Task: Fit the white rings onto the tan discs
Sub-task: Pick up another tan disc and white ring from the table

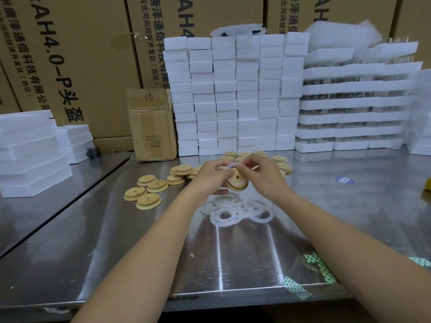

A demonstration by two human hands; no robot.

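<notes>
Above the steel table, my left hand [211, 174] grips a tan disc [236, 183] with a small hole, tilted toward me. My right hand [258, 173] pinches a white ring [229, 165] at the disc's upper edge; the ring lies partly round the disc's raised step. A loose pile of white rings [235, 209] lies on the table just below the hands. Several tan discs [148, 191] sit at the left, and more tan discs [283, 165] lie behind the hands.
Stacks of white foam blocks [235, 94] line the back of the steel table [233, 257], with a small cardboard box [151, 124] to their left. More foam [30, 152] stands at the far left. Green-dotted tape [321, 269] is stuck near the front edge.
</notes>
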